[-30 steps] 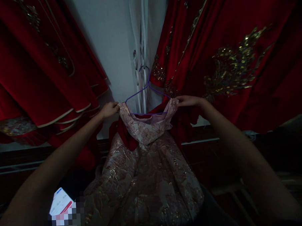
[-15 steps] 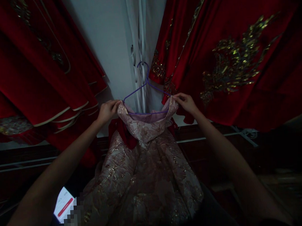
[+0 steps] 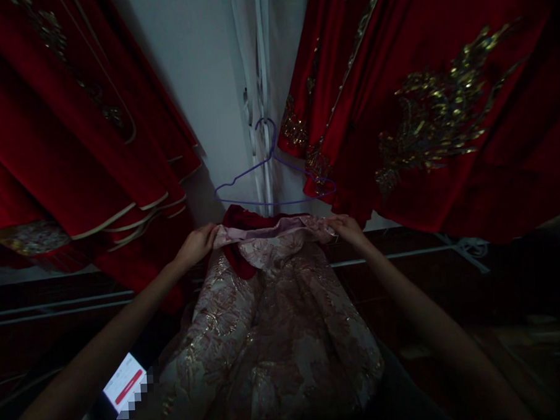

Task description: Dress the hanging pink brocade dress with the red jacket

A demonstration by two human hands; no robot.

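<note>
A pale pink brocade dress (image 3: 285, 333) with shiny floral patterning stretches down from the middle of the head view. My left hand (image 3: 197, 243) is closed on the left end of its neckline, and my right hand (image 3: 348, 229) pinches the right end, so the top edge is pulled nearly straight. Just above that edge hangs a purple wire hanger (image 3: 274, 156), apart from the dress, its hook on white cords. Dark red cloth (image 3: 252, 218) shows behind the neckline and below its left part.
Red garments with gold sequins hang at the left (image 3: 72, 120) and right (image 3: 443, 116). White cords (image 3: 263, 62) run down the pale wall between them. A lit screen (image 3: 126, 382) glows at the lower left. Coiled white cord (image 3: 470, 248) lies at the right.
The dress's neckline has come down off the purple hanger, with both my hands moving lower. The hanger now hangs bare, its full lower bar showing.
</note>
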